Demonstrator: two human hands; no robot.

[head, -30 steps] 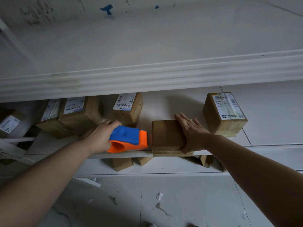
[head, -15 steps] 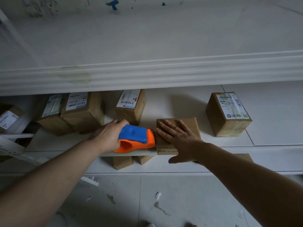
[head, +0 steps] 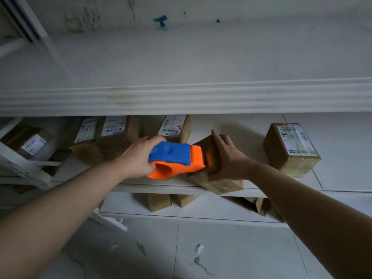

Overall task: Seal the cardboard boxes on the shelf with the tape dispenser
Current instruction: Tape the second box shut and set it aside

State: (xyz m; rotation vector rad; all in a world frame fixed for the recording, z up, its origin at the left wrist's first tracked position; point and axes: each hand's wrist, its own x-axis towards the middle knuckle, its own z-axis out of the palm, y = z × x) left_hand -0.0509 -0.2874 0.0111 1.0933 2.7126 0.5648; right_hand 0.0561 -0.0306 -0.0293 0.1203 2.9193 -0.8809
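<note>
Currently on shelf [head: 153,188]: six cardboard boxes, five labelled boxes [head: 291,148], one plain box [head: 213,184]. One tape dispenser [head: 175,158], blue top, orange body, gripped by left hand [head: 138,158], nose touching the plain box, which right hand [head: 227,160] holds tilted at the front edge.

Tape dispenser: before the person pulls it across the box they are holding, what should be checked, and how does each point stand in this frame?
1. Left hand grips the tape dispenser: ok.
2. Dispenser's orange front meets the box: ok.
3. Right hand holds the box: ok, its fingers reach over the far side.
4. Box lies flat on the shelf: not ok, it is tilted and sits at the front edge.
5. Tape end stuck to the box: cannot tell, the dispenser hides it.
6. Room to the right: ok, the labelled box stands apart.
</note>
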